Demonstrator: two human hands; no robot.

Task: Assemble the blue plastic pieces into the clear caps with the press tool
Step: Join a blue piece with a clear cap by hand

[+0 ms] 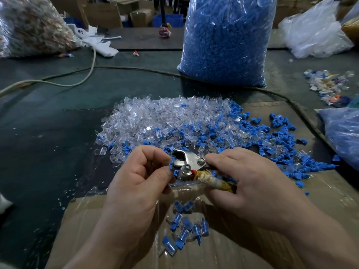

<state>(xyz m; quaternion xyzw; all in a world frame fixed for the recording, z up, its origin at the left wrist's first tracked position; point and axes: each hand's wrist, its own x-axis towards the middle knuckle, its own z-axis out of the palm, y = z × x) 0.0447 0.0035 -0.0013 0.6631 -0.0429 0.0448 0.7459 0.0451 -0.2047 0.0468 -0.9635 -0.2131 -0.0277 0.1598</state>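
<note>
Dark table (58, 123), cardboard sheet (328, 193); boxes (140, 16) behind; L hand (136, 183) pinches blue piece (172, 166); R hand (252, 187) grips press tool (189, 162).

Left hand (136, 177) pinches a blue piece (171, 166) at its fingertips, against the head of the press tool (187, 162). Right hand (252, 187) grips the tool's taped handle, fingers curled round it. Clear caps (165, 117) heaped just beyond the fingers.

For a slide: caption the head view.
Left hand holds a blue piece at the press tool gripped by the right hand.
</note>
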